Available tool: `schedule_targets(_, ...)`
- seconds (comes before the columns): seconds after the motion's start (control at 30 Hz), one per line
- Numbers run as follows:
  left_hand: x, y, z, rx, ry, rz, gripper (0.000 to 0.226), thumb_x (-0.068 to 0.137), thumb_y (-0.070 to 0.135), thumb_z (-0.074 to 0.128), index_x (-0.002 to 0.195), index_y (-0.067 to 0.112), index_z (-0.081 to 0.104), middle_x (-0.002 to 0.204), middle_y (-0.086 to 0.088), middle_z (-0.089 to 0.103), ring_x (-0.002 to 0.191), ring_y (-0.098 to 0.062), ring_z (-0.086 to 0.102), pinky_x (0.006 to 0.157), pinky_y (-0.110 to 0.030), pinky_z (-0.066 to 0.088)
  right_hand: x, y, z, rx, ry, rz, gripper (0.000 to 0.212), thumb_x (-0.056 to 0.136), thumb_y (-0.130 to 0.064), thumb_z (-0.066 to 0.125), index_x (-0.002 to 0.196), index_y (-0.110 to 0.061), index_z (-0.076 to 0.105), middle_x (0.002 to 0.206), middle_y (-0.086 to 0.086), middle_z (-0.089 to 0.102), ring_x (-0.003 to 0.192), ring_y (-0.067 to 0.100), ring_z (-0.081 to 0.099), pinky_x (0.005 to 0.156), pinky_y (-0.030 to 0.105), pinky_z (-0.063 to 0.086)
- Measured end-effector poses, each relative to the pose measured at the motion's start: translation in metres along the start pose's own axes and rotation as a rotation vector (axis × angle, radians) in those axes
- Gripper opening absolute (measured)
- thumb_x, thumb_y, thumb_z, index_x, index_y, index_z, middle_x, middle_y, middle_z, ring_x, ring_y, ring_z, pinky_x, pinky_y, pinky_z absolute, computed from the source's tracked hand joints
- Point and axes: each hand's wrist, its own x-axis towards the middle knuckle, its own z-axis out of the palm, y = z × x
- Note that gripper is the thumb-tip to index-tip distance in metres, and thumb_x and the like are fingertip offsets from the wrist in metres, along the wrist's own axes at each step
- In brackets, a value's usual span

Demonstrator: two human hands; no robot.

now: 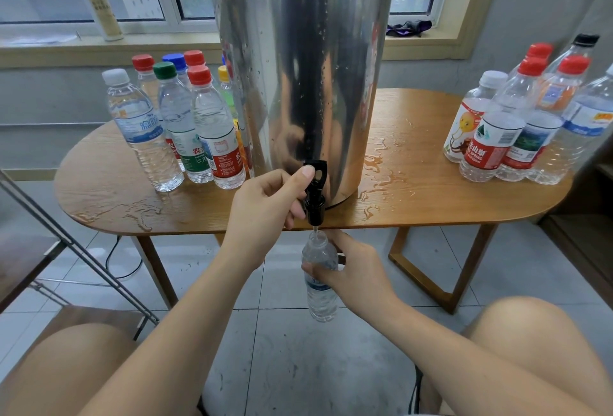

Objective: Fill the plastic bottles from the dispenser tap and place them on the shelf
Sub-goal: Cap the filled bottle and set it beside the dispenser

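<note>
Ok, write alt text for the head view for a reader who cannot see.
The left hand grips the black tap of a steel dispenser while the right hand holds an uncapped plastic bottle under it. Capped bottles stand at both ends of the wet wooden table.

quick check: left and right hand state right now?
Left hand: grips the black tap, thumb on its lever.
Right hand: holds the plastic bottle under that tap.

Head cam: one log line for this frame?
phase: filling | left hand: grips tap | right hand: holds uncapped bottle, mouth below tap | table: wet
</note>
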Motion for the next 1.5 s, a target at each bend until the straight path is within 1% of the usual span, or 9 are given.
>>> schedule_targets(0.13,0.000,-0.003,0.000,0.008,-0.002,0.024,0.053,0.101,0.055,0.070,0.085,0.005,0.071,0.068,-0.012,0.071,0.060,-0.017,0.059,0.060,-0.018,0.047,0.000,-0.001,-0.001,-0.006,-0.001,0.000,0.061,0.082,-0.058,0.086,0.136,-0.043,0.062,0.124,-0.025,0.071,0.115,0.004,0.066,0.101,0.035,0.059)
schedule_targets(0.27,-0.001,-0.005,-0.004,0.023,-0.041,0.050,0.054,0.100,0.057,0.070,0.088,0.003,0.069,0.071,-0.013,0.072,0.062,-0.017,0.060,0.066,-0.024,0.048,-0.002,-0.003,-0.002,0.001,-0.001,-0.013,0.060,0.083,-0.056,0.086,0.136,-0.042,0.062,0.124,-0.024,0.071,0.115,0.004,0.066,0.100,0.033,0.059)
schedule_targets(0.63,0.004,-0.014,-0.038,0.118,-0.042,0.082,0.027,0.104,0.043,0.070,0.100,0.016,0.074,0.084,-0.007,0.076,0.074,-0.017,0.068,0.071,-0.027,0.052,-0.006,-0.008,-0.006,0.012,0.003,-0.032,0.049,0.084,-0.056,0.086,0.127,-0.039,0.067,0.114,-0.028,0.070,0.108,-0.004,0.064,0.089,0.016,0.056)
schedule_targets(0.77,0.010,-0.031,-0.060,0.353,0.086,0.117,0.004,0.102,0.031,0.074,0.100,0.028,0.072,0.088,0.005,0.076,0.086,-0.012,0.072,0.080,-0.033,0.061,-0.007,-0.010,-0.008,0.025,0.000,-0.036,0.047,0.085,-0.056,0.086,0.126,-0.040,0.068,0.113,-0.027,0.071,0.109,-0.004,0.065,0.088,0.013,0.053)
schedule_targets(0.87,0.012,-0.041,-0.071,0.546,0.103,0.134,0.017,0.095,0.029,0.082,0.107,0.032,0.070,0.096,0.012,0.073,0.093,-0.006,0.067,0.081,-0.028,0.058,-0.009,-0.012,-0.008,0.038,-0.005,-0.041,0.048,0.085,-0.055,0.086,0.127,-0.041,0.069,0.115,-0.028,0.071,0.110,-0.004,0.065,0.090,0.012,0.052)
schedule_targets(1.0,0.011,-0.055,-0.071,0.675,-0.032,0.157,0.029,0.090,0.039,0.087,0.112,0.035,0.069,0.104,0.019,0.069,0.096,0.002,0.064,0.075,-0.014,0.048,-0.012,-0.014,-0.009,0.043,-0.016,-0.049,0.049,0.086,-0.055,0.086,0.129,-0.042,0.069,0.117,-0.029,0.070,0.112,-0.005,0.064,0.092,0.013,0.051)
schedule_targets(1.17,0.016,-0.070,-0.067,0.856,-0.055,0.279,0.024,0.089,0.037,0.085,0.107,0.037,0.069,0.101,0.023,0.065,0.098,-0.007,0.057,0.077,-0.024,0.045,-0.014,-0.012,-0.008,0.058,-0.028,-0.049,0.046,0.086,-0.054,0.086,0.127,-0.042,0.069,0.117,-0.028,0.071,0.112,-0.003,0.065,0.092,0.016,0.054)
schedule_targets(1.33,0.011,-0.067,-0.063,0.815,-0.071,0.281,0.019,0.091,0.028,0.084,0.101,0.037,0.070,0.097,0.023,0.068,0.095,-0.002,0.061,0.078,-0.026,0.053,-0.015,-0.011,-0.009,0.052,-0.027,-0.050,0.048,0.086,-0.054,0.086,0.129,-0.041,0.069,0.118,-0.027,0.071,0.113,-0.003,0.065,0.093,0.014,0.053)
schedule_targets(1.5,-0.012,-0.056,-0.041,0.576,-0.128,0.237,0.022,0.087,0.029,0.091,0.101,0.035,0.076,0.096,0.023,0.074,0.096,-0.001,0.069,0.078,-0.010,0.048,-0.015,-0.012,-0.007,0.060,-0.028,-0.065,0.048,0.086,-0.050,0.087,0.129,-0.040,0.070,0.117,-0.026,0.072,0.113,-0.003,0.064,0.091,0.011,0.049)
